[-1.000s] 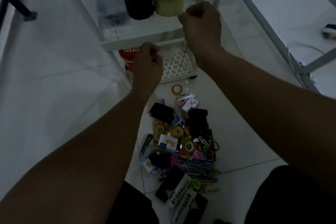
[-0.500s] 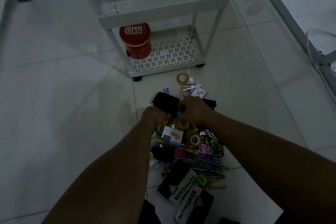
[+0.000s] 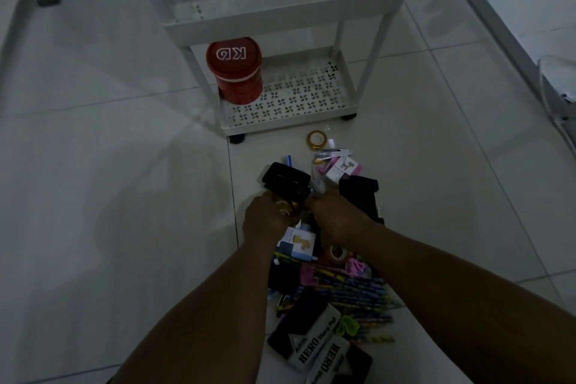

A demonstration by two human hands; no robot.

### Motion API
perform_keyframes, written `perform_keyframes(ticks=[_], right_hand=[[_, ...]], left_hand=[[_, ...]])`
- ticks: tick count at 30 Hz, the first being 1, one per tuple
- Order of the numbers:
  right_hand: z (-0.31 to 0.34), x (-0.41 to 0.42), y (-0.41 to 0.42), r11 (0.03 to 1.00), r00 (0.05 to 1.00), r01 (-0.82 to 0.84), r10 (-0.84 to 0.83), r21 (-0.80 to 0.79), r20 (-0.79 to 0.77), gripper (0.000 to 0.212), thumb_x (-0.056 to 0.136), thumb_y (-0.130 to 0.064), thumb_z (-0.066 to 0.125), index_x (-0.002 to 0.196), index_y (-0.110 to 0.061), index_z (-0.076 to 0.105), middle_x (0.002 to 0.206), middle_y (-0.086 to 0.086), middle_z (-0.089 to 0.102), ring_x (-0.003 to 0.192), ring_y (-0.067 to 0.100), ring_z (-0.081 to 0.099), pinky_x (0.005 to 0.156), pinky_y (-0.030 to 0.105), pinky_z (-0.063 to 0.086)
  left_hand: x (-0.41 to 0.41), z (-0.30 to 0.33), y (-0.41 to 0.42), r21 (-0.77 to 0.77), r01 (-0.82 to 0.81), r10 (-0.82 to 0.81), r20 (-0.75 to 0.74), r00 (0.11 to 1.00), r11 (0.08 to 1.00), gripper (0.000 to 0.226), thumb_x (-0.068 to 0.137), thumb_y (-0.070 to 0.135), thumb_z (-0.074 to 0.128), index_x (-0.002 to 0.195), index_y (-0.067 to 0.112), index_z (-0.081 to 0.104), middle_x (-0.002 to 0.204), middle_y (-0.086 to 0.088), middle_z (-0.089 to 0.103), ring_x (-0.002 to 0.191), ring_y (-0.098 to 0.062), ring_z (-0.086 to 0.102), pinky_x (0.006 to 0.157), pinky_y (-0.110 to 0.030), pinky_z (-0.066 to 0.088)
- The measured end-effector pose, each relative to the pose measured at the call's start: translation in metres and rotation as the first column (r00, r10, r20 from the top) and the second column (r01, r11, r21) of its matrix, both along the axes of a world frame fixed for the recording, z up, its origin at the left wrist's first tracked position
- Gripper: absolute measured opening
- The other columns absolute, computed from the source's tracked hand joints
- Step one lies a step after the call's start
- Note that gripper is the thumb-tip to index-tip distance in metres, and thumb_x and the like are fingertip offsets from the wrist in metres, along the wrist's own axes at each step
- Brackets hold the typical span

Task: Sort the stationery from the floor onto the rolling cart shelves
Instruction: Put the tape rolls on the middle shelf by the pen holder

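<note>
Step in hand: picking from the stationery pile (image 3: 327, 262) on the floor (image 3: 109, 196). Left hand (image 3: 265, 221) curled around a small tape roll (image 3: 283, 209), apparently gripped; light is dim. Right hand (image 3: 338, 218), just beside it, fingers bent down into the pile; whether it holds anything I cannot tell. Best lift one item per hand, clear of neighbours. Pile lies under and behind both hands; black hole punch (image 3: 286, 179) just ahead; rolling cart (image 3: 290, 109) further ahead.
</note>
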State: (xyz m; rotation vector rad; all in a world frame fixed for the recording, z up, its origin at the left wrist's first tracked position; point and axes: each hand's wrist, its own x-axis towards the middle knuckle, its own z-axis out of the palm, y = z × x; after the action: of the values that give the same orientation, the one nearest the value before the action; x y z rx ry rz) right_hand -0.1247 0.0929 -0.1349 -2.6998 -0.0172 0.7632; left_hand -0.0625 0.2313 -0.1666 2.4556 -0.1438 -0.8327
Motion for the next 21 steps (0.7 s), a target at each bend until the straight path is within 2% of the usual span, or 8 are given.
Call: perform_keyframes(ticks=[2,4,8,12,15,17,18,21], right_hand=[[0.001,0.0,-0.003,0.999,0.998,0.037,-0.038,0.026,0.041,0.04,0.081,0.0,0.063,0.119,-0.005,0.055,0.12,0.017,0.056,0.105,0.03,0.056,0.074,0.023,0.037],[0.002,0.001,-0.006,0.997,0.996,0.056,-0.059,0.045,0.069,0.04,0.084,0.001,0.059,0.124,-0.005,0.055,0.12,0.017,0.057,0.106,0.03,0.057,0.073,0.022,0.033],[0.007,0.006,-0.011,0.993,0.992,0.099,-0.105,0.069,0.077,0.043,0.084,-0.009,0.064,0.126,-0.005,0.054,0.119,0.015,0.059,0.103,0.028,0.059,0.073,0.023,0.041],[0.008,0.009,-0.002,0.976,0.982,0.156,-0.169,0.151,0.08,0.048,0.079,-0.024,0.074,0.117,-0.006,0.051,0.104,0.012,0.062,0.092,0.025,0.061,0.059,0.021,0.038],[0.004,0.013,0.011,0.962,0.971,0.201,-0.221,0.185,0.095,0.044,0.08,-0.026,0.072,0.114,-0.005,0.053,0.105,0.015,0.063,0.094,0.027,0.062,0.068,0.025,0.047],[0.003,0.015,0.021,0.948,0.96,0.234,-0.26,0.214,0.101,0.039,0.081,-0.024,0.071,0.11,-0.004,0.057,0.11,0.016,0.061,0.098,0.029,0.06,0.074,0.028,0.048],[0.002,0.017,0.026,0.941,0.954,0.253,-0.281,0.225,0.104,0.036,0.081,-0.024,0.07,0.107,-0.003,0.057,0.11,0.017,0.06,0.1,0.029,0.059,0.074,0.029,0.047],[0.003,0.021,0.037,0.904,0.92,0.344,-0.378,0.254,0.101,0.037,0.082,-0.026,0.068,0.108,-0.002,0.056,0.109,0.018,0.061,0.099,0.03,0.061,0.07,0.026,0.043]], left_hand=[[0.0,-0.002,0.003,0.02,-0.006,0.006,-0.006,1.0,1.0,0.04,0.077,0.032,0.075,0.096,-0.001,0.062,0.098,-0.018,0.067,0.09,-0.03,0.064,0.07,-0.031,0.048],[0.001,-0.003,0.006,0.04,0.014,-0.013,-0.019,1.0,0.999,0.042,0.077,0.032,0.076,0.093,-0.004,0.061,0.097,-0.02,0.065,0.091,-0.033,0.063,0.07,-0.033,0.047],[0.005,-0.004,0.014,-0.03,-0.002,0.002,-0.02,1.0,1.0,0.028,0.075,0.031,0.079,0.075,0.011,0.06,0.091,-0.008,0.063,0.09,-0.022,0.061,0.07,-0.029,0.045],[0.012,-0.007,0.022,-0.129,-0.082,0.078,-0.032,0.996,0.988,0.029,0.078,0.031,0.077,0.089,0.006,0.069,0.091,-0.01,0.067,0.087,-0.021,0.062,0.073,-0.027,0.046],[0.018,-0.006,0.026,-0.199,-0.199,0.177,-0.122,0.977,0.959,0.04,0.079,0.029,0.077,0.106,0.001,0.069,0.109,-0.016,0.067,0.102,-0.029,0.063,0.088,-0.035,0.052],[0.02,-0.001,0.028,-0.254,-0.35,0.281,-0.27,0.921,0.902,0.044,0.077,0.023,0.079,0.113,0.001,0.066,0.115,-0.016,0.065,0.105,-0.03,0.063,0.093,-0.041,0.053],[0.021,0.001,0.028,-0.278,-0.421,0.317,-0.352,0.881,0.863,0.042,0.077,0.02,0.08,0.112,0.002,0.066,0.113,-0.015,0.065,0.099,-0.029,0.065,0.089,-0.04,0.055],[0.021,0.011,0.03,-0.335,-0.561,0.323,-0.554,0.767,0.757,0.016,0.08,0.013,0.076,0.089,0.004,0.067,0.089,-0.017,0.069,0.064,-0.022,0.066,0.059,-0.031,0.058]])
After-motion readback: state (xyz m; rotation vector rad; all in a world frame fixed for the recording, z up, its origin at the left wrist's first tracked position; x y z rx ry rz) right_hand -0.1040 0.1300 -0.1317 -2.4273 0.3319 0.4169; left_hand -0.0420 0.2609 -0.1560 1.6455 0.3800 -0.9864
